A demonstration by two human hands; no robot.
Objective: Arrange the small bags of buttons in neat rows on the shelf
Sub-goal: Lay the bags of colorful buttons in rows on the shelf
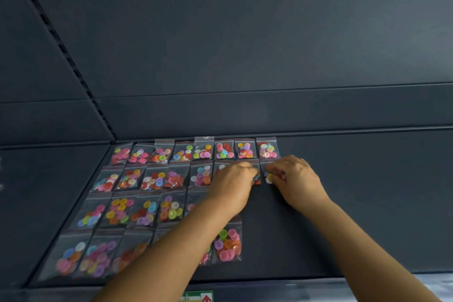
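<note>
Several small clear bags of coloured buttons lie in rows on the dark shelf [355, 203], filling its left half. The back row ends with a bag [267, 149] against the rear wall. In the second row my left hand [232, 186] presses on a bag [257, 179] that is mostly hidden under its fingers. Just to the right, my right hand [294, 179] pinches another bag of buttons [269, 176] at the row's right end. A lone bag [228, 243] lies nearer the front, below my left forearm.
The shelf's dark back panel [269, 110] rises right behind the back row. A slotted upright [73, 68] runs along the left corner. The front edge [269, 279] carries a label strip with a small red-arrow sticker [206, 298].
</note>
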